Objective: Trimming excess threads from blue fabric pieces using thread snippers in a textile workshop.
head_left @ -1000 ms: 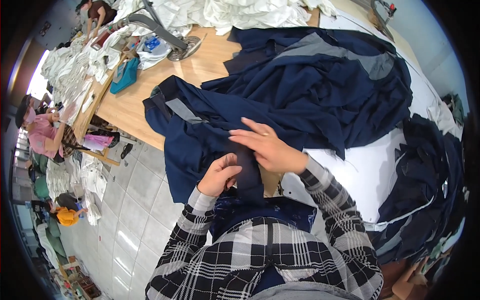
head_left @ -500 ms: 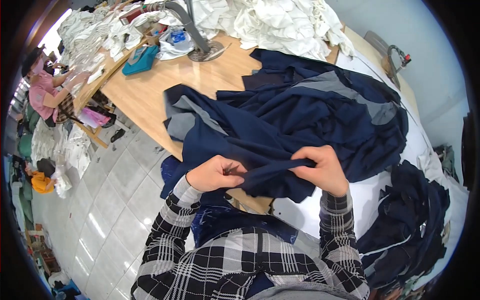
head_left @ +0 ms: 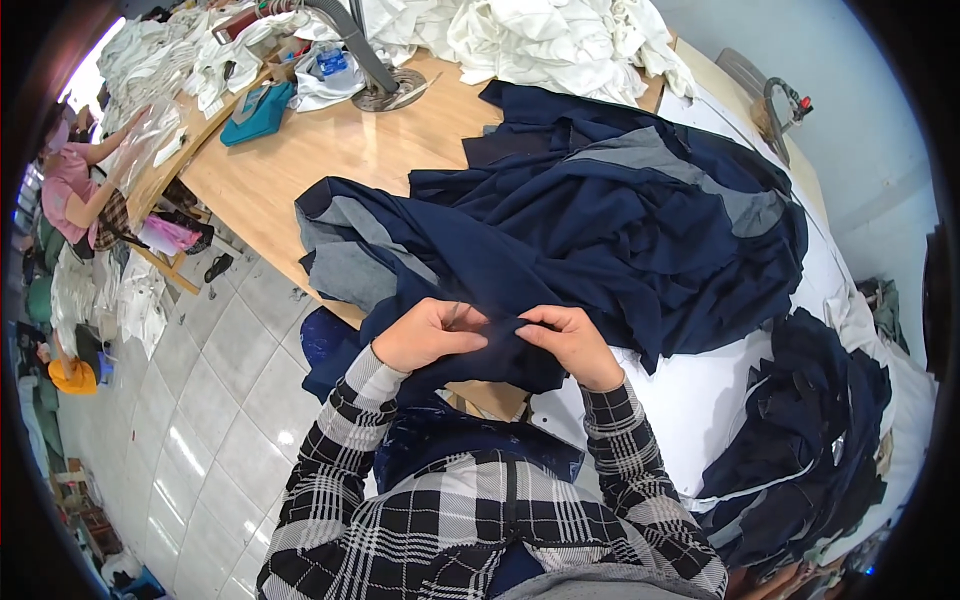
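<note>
Dark navy fabric with grey patches, looking like a garment [head_left: 590, 240], lies in loose folds across the wooden table and hangs over its near edge. My left hand [head_left: 425, 335] pinches the near part of this fabric, thumb against fingers. Close beside it, my right hand [head_left: 570, 343] grips the same cloth between thumb and fingertips. A short stretch of fabric runs between the two hands. Grey inner pieces [head_left: 350, 270] show at the garment's left end. Whether anything small sits in my left fingers cannot be made out.
The wooden table [head_left: 400, 150] carries a teal pouch [head_left: 257, 114], a metal stand [head_left: 388, 90] and a heap of white garments [head_left: 560, 45]. More navy cloth [head_left: 800, 440] is piled at the right. A person in pink [head_left: 72, 190] handles clear plastic at far left.
My right hand has moved left, close to my left hand, and the cloth between them has shortened. The whole view has shifted slightly.
</note>
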Demonstrator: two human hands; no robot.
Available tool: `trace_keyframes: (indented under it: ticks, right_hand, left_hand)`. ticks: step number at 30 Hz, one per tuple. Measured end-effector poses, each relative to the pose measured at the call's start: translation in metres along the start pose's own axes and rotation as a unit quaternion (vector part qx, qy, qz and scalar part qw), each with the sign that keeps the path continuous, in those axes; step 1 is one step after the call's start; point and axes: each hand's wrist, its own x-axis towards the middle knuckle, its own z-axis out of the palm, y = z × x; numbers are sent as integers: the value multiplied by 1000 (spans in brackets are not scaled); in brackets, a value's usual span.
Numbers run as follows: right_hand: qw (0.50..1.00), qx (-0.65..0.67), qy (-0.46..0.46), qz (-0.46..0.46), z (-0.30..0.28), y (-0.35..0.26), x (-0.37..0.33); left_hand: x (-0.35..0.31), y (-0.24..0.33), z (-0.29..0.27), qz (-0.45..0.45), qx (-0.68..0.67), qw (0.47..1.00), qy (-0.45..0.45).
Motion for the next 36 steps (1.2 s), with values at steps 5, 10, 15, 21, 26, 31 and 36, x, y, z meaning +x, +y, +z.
trace_keyframes:
  ticks: [5, 10, 15, 21, 26, 31, 36]
  right_hand:
    - [995, 90, 25, 30, -5, 1, -3]
    - [989, 127, 47, 55, -5, 1, -5]
    - [985, 156, 55, 44, -7, 8, -6]
    - [964, 243, 107, 11, -3, 22, -5]
    - [957, 277, 81, 8, -3, 23, -6]
    - [954, 283, 103, 19, 4, 19, -6]
    - [945, 309, 98, 44, 5, 18, -9]
  left_hand:
    - [-10, 3, -11, -24, 14, 1000, 1]
    - [-9, 0, -8, -23, -6, 1000, 18]
    - [-6, -11, -13, -25, 11, 1000, 1]
    - [-9, -8, -8, 46, 372, 910, 180]
    - [-18, -11, 3, 145, 204, 929, 273]
    - [-19, -5, 41, 49, 8, 993, 103]
    - [2, -20, 65, 44, -65, 988, 135]
